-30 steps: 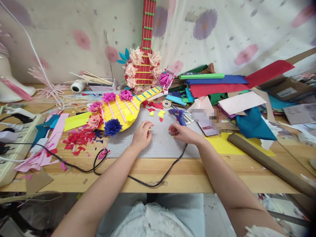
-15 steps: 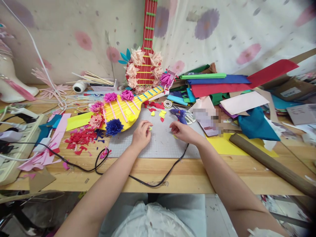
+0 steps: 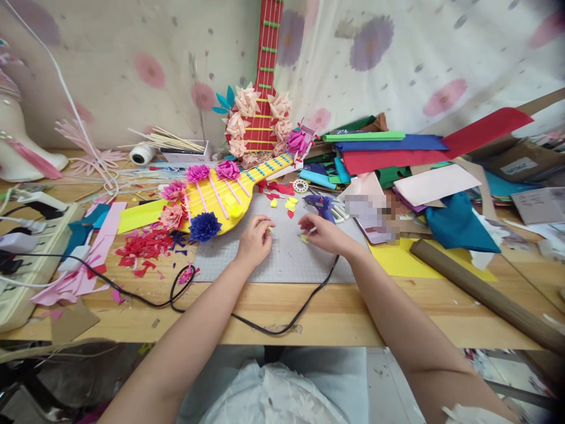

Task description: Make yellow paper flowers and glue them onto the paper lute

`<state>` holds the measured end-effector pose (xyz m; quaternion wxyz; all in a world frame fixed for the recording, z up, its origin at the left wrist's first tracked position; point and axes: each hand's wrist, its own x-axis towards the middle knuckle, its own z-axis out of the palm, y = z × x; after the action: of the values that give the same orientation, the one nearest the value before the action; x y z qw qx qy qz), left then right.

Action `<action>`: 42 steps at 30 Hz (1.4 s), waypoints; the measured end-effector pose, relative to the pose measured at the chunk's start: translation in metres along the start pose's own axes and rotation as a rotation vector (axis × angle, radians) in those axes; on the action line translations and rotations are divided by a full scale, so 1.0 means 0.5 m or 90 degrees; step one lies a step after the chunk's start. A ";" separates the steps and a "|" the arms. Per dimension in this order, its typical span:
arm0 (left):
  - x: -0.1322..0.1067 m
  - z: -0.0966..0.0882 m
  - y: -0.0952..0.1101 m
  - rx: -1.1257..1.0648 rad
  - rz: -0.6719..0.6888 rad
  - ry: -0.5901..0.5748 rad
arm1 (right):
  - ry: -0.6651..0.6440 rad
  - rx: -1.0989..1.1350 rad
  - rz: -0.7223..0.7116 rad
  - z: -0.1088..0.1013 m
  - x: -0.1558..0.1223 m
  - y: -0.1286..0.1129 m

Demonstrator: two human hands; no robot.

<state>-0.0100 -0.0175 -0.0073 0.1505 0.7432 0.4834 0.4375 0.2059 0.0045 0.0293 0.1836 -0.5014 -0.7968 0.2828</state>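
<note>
Over the grey cutting mat (image 3: 282, 268), my left hand (image 3: 256, 240) is closed in a pinch on a small yellow paper piece (image 3: 271, 228). Facing it, my right hand (image 3: 325, 234) has curled fingers, with another yellow scrap (image 3: 304, 238) showing under the fingertips; it appears gripped there. Just behind my right hand lies a blue glue gun (image 3: 321, 205). Several loose yellow petals (image 3: 291, 204) and a red petal (image 3: 290, 215) rest farther back on the mat. Left of my hands lies a yellow paper-covered guitar (image 3: 241, 206) with a dark blue paper flower (image 3: 205, 227) on it.
A red guitar (image 3: 260, 126) leans against the curtain. Red scraps (image 3: 143, 250) and a power strip (image 3: 44, 265) lie left. A black cord (image 3: 282, 331) loops along the front. At right are a phone (image 3: 373, 229), stacked coloured sheets and a brown tube (image 3: 485, 291).
My right hand has shifted slightly left, and the yellow scrap under its fingers moved with it. My left hand stays nearly in place, its yellow piece turned a little.
</note>
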 end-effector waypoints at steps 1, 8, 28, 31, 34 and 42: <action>0.000 0.001 0.002 -0.016 -0.005 -0.004 | 0.002 0.032 -0.014 0.003 0.009 -0.008; 0.001 0.003 0.007 -0.161 -0.104 -0.088 | -0.064 0.102 -0.128 0.025 0.061 -0.072; 0.025 -0.003 0.001 -0.464 -0.439 0.106 | -0.206 0.034 0.174 -0.110 -0.038 0.042; 0.027 -0.004 0.006 -0.483 -0.450 0.122 | 0.042 -0.105 0.223 -0.121 -0.039 0.067; 0.028 -0.006 0.010 -0.489 -0.464 0.132 | 0.179 -0.138 0.210 -0.091 -0.010 0.065; 0.031 -0.009 0.010 -0.508 -0.499 0.157 | 0.349 -0.039 0.293 -0.010 0.042 0.064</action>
<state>-0.0084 -0.0080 0.0064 0.5129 0.3379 0.5341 0.5810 0.2222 0.0354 0.0128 0.3066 -0.7303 -0.5924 0.1477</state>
